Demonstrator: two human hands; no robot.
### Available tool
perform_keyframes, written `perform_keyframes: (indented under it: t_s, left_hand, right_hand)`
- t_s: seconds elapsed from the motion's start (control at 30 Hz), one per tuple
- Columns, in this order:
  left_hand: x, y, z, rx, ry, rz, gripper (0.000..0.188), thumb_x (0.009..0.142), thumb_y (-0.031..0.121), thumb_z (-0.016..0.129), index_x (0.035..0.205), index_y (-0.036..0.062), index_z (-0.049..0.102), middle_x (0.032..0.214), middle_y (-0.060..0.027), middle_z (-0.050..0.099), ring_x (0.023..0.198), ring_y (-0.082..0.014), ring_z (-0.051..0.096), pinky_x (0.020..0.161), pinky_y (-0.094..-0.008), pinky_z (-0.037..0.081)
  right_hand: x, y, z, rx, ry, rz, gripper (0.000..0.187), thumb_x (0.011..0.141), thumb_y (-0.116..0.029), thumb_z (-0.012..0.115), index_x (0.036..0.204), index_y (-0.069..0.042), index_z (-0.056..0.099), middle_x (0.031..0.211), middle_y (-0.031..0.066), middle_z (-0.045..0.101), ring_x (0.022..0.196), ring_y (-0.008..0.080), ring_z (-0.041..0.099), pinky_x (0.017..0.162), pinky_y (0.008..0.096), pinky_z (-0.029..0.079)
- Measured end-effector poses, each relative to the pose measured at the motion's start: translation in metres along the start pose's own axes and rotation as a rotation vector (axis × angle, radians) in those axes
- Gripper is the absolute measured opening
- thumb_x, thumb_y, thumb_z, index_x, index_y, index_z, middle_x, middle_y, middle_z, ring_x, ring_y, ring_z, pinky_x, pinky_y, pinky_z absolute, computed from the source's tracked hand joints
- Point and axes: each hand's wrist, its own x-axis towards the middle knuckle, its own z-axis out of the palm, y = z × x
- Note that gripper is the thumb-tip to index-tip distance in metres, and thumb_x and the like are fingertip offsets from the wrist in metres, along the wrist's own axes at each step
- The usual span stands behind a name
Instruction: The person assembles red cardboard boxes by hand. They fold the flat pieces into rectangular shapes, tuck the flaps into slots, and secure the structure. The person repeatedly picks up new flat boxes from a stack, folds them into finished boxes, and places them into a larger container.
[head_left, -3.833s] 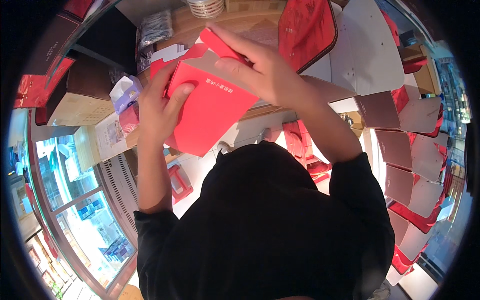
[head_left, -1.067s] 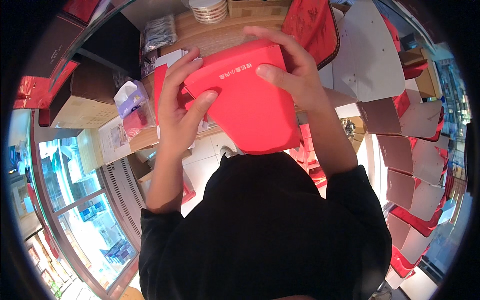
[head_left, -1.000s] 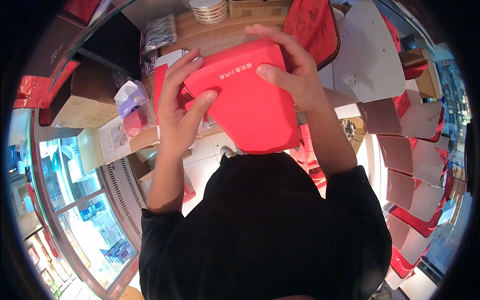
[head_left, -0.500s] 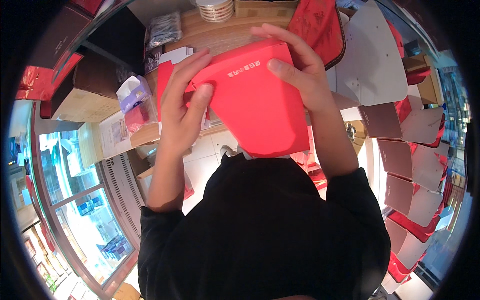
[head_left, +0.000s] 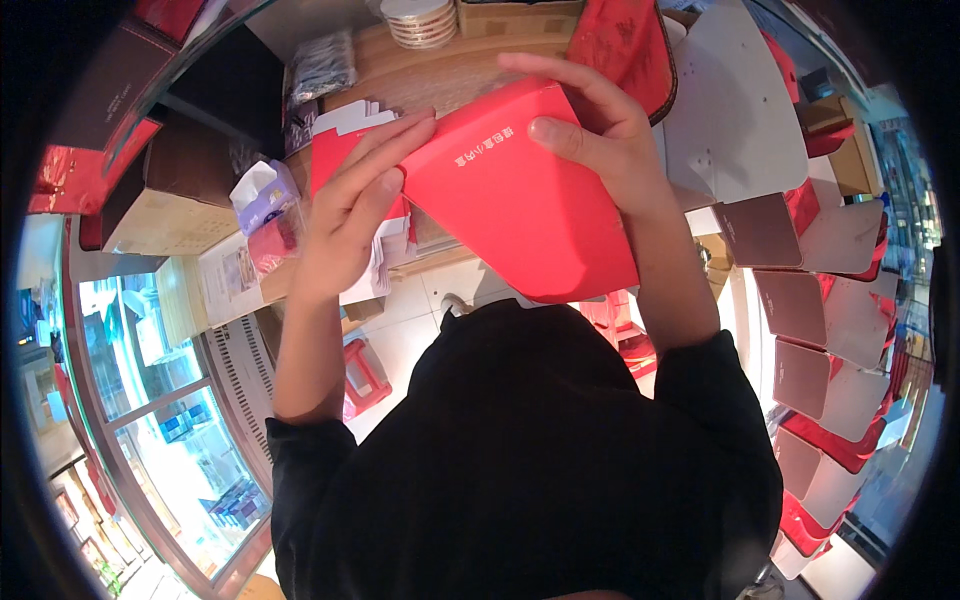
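Note:
A red cardboard box (head_left: 520, 200) with pale printing near its upper edge is held up in front of me, its lower end slanting to the right. My right hand (head_left: 610, 140) grips the upper right corner, thumb on the broad face and fingers around the far edge. At the upper left corner, my left hand (head_left: 350, 205) has its fingers and thumb closed on the edge. Behind the left hand lies a stack of red and white card pieces (head_left: 335, 140) on the wooden table (head_left: 420, 85), partly covered by that hand.
A purple tissue pack (head_left: 264, 192) and a brown carton (head_left: 165, 195) stand on the left. White ribbon rolls (head_left: 418, 22) sit at the back. Red bags with pale flaps (head_left: 735, 110) line the right side. Below the table, a red stool (head_left: 368, 375) stands on the floor.
The red box has turned, its lower end swinging right. My left hand has shifted slightly left and down, and more of the card stack shows behind it. My right hand keeps its grip.

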Motion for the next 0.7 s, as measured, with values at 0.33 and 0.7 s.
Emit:
perform_keyframes:
  t_s: [0.33,0.7]
  left_hand:
    - [-0.002,-0.006,0.017,0.235,0.115,0.182,0.040,0.087,0.020,0.058,0.122,0.0016,0.055,0.127,-0.0190,0.048,0.114,-0.0287,0.049,0.093,-0.0355,0.041]
    - [0.000,-0.004,0.024,0.090,0.221,0.213,0.035,0.086,0.014,0.058,0.119,0.0009,0.054,0.128,-0.0185,0.047,0.114,-0.0282,0.050,0.095,-0.0350,0.040]
  right_hand:
    - [0.000,-0.005,-0.002,0.016,0.000,0.094,0.043,0.082,-0.006,0.061,0.124,-0.004,0.051,0.126,0.0087,0.052,0.109,0.0158,0.054,0.091,0.0287,0.045]
    - [0.002,0.003,-0.007,0.035,-0.102,-0.072,0.042,0.083,-0.005,0.059,0.122,0.000,0.046,0.134,0.0170,0.043,0.118,0.0246,0.049,0.096,0.0346,0.043]
